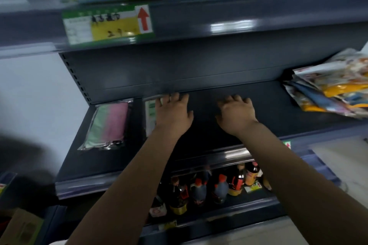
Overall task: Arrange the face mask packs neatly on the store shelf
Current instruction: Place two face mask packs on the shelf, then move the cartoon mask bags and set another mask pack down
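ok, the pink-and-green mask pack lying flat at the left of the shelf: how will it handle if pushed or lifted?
The pink-and-green mask pack is probably floppy: a thin, flat clear sleeve over soft folded masks. It likely weighs little for its area, so a nudge could skew it. The glossy film on the smooth dark shelf suggests it slides easily; it lies flat, so rolling or tipping seems unlikely.

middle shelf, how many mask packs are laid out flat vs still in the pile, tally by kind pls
Pink and green mask pack, lying flat at the left: 1
Mask pack under the left hand, mostly hidden: 1
Messy pile of packs at the right: 1 pile, too blurred to count
Total laid flat: 2
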`<state>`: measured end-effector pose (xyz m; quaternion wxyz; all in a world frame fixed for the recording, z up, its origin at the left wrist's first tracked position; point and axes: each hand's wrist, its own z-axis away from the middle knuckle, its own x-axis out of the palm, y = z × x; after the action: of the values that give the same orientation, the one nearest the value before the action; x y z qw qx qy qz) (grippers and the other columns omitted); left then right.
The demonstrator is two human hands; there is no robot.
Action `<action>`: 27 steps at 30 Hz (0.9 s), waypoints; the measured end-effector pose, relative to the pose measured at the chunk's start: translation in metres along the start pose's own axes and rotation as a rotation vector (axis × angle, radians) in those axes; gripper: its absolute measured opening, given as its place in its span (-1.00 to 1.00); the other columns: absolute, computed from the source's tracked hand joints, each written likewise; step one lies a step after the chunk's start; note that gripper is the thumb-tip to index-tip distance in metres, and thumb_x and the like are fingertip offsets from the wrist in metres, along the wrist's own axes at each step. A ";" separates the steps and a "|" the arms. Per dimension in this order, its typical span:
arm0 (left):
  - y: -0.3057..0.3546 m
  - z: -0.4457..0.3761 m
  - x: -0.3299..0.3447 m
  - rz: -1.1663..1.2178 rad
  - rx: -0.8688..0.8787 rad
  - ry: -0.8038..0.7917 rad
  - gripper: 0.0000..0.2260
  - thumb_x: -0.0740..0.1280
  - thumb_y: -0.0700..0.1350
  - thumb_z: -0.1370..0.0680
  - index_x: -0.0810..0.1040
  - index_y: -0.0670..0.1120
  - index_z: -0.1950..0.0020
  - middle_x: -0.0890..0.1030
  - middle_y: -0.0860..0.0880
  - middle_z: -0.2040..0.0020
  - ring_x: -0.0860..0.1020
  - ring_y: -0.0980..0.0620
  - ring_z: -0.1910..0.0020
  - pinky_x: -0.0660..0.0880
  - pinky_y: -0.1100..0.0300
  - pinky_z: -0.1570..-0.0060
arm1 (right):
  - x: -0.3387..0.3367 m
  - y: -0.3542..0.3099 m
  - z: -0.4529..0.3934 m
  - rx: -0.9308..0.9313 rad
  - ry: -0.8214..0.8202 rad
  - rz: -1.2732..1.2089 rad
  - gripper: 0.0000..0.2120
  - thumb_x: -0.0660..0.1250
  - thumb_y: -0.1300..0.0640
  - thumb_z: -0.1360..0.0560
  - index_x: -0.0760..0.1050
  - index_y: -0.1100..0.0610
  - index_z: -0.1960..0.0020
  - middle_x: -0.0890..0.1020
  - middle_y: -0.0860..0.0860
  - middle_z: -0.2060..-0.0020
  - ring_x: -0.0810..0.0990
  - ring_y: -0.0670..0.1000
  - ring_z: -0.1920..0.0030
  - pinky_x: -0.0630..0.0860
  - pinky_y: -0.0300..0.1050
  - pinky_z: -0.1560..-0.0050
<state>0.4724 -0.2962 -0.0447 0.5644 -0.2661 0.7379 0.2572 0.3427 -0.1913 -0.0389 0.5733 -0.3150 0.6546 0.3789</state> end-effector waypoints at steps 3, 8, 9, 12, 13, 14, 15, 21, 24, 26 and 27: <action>0.056 -0.010 -0.001 0.010 0.069 0.001 -0.50 0.18 0.09 -0.57 0.21 -0.01 -0.48 0.34 -0.07 -0.42 0.25 -0.15 -0.40 0.15 -0.08 -0.40 | -0.004 0.048 0.015 0.048 0.024 0.009 -0.54 0.17 -0.06 -0.54 0.31 0.12 -0.37 0.40 0.10 -0.33 0.31 0.16 -0.35 0.26 0.07 -0.28; 0.139 -0.020 0.003 0.034 0.157 0.012 -0.49 0.14 0.11 -0.58 0.17 -0.01 -0.50 0.32 -0.07 -0.44 0.24 -0.14 -0.40 0.18 -0.08 -0.39 | -0.009 0.126 0.041 0.140 0.077 0.028 -0.54 0.19 -0.04 -0.53 0.28 0.12 -0.36 0.41 0.11 -0.32 0.33 0.15 -0.35 0.27 0.06 -0.28; 0.155 -0.021 0.004 0.041 0.171 0.018 -0.49 0.14 0.11 -0.58 0.17 -0.01 -0.50 0.31 -0.07 -0.44 0.24 -0.14 -0.40 0.18 -0.08 -0.38 | -0.009 0.140 0.047 0.158 0.081 0.034 -0.54 0.19 -0.05 -0.53 0.28 0.12 -0.37 0.41 0.11 -0.32 0.33 0.15 -0.36 0.27 0.07 -0.28; 0.201 -0.024 0.007 0.065 0.216 0.029 -0.48 0.13 0.12 -0.59 0.15 0.00 -0.51 0.31 -0.06 -0.45 0.24 -0.14 -0.41 0.19 -0.09 -0.39 | -0.008 0.183 0.065 0.212 0.091 0.039 -0.53 0.20 -0.05 -0.53 0.27 0.12 -0.36 0.40 0.10 -0.32 0.32 0.15 -0.36 0.26 0.08 -0.29; 0.216 -0.024 0.008 0.074 0.230 0.030 -0.48 0.13 0.12 -0.59 0.14 0.00 -0.51 0.31 -0.06 -0.45 0.24 -0.14 -0.41 0.20 -0.09 -0.39 | -0.008 0.197 0.070 0.231 0.095 0.037 -0.53 0.19 -0.05 -0.53 0.27 0.12 -0.37 0.40 0.10 -0.33 0.32 0.15 -0.36 0.27 0.08 -0.28; 0.229 -0.025 0.009 0.084 0.243 0.031 -0.48 0.12 0.13 -0.59 0.14 0.01 -0.51 0.31 -0.06 -0.45 0.24 -0.14 -0.41 0.20 -0.09 -0.38 | -0.007 0.210 0.075 0.249 0.097 0.034 -0.52 0.19 -0.05 -0.53 0.26 0.12 -0.38 0.39 0.10 -0.33 0.31 0.15 -0.36 0.27 0.08 -0.27; 0.242 -0.026 0.011 0.096 0.254 0.033 -0.48 0.12 0.13 -0.59 0.14 0.01 -0.51 0.31 -0.06 -0.44 0.25 -0.14 -0.41 0.21 -0.08 -0.37 | -0.007 0.222 0.080 0.264 0.097 0.030 -0.51 0.20 -0.06 -0.53 0.26 0.12 -0.39 0.39 0.10 -0.33 0.31 0.16 -0.36 0.27 0.09 -0.27; 0.304 -0.038 0.015 0.120 0.310 0.007 -0.49 0.11 0.14 -0.59 0.15 0.01 -0.51 0.32 -0.07 -0.44 0.26 -0.13 -0.40 0.26 -0.02 -0.29 | -0.004 0.281 0.098 0.322 0.116 0.012 -0.50 0.20 -0.07 -0.53 0.23 0.09 -0.41 0.39 0.09 -0.33 0.31 0.16 -0.36 0.26 0.09 -0.29; 0.327 -0.051 0.021 0.143 0.310 0.003 -0.50 0.12 0.12 -0.59 0.19 0.01 -0.50 0.33 -0.07 -0.43 0.28 -0.13 -0.38 0.28 0.00 -0.26 | 0.000 0.307 0.098 0.336 0.131 0.000 -0.49 0.20 -0.08 -0.53 0.23 0.09 -0.41 0.39 0.09 -0.34 0.32 0.17 -0.36 0.27 0.09 -0.29; 0.341 -0.060 0.026 0.171 0.298 0.000 -0.51 0.13 0.11 -0.59 0.20 0.01 -0.49 0.33 -0.07 -0.44 0.28 -0.14 -0.38 0.29 -0.01 -0.25 | 0.005 0.324 0.096 0.344 0.133 -0.011 -0.47 0.20 -0.09 -0.54 0.21 0.09 -0.43 0.38 0.09 -0.36 0.31 0.17 -0.37 0.28 0.09 -0.30; 0.348 -0.066 0.030 0.181 0.289 -0.010 -0.51 0.13 0.11 -0.59 0.20 0.01 -0.49 0.33 -0.06 -0.44 0.28 -0.14 -0.39 0.29 -0.01 -0.25 | 0.007 0.333 0.094 0.345 0.131 -0.020 -0.46 0.20 -0.08 -0.54 0.20 0.09 -0.44 0.37 0.09 -0.37 0.30 0.17 -0.38 0.27 0.10 -0.30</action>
<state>0.1821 -0.0913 -0.0307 0.5749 -0.1134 0.7854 0.1994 0.1079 0.0602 -0.0065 0.5789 -0.2425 0.7425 0.2339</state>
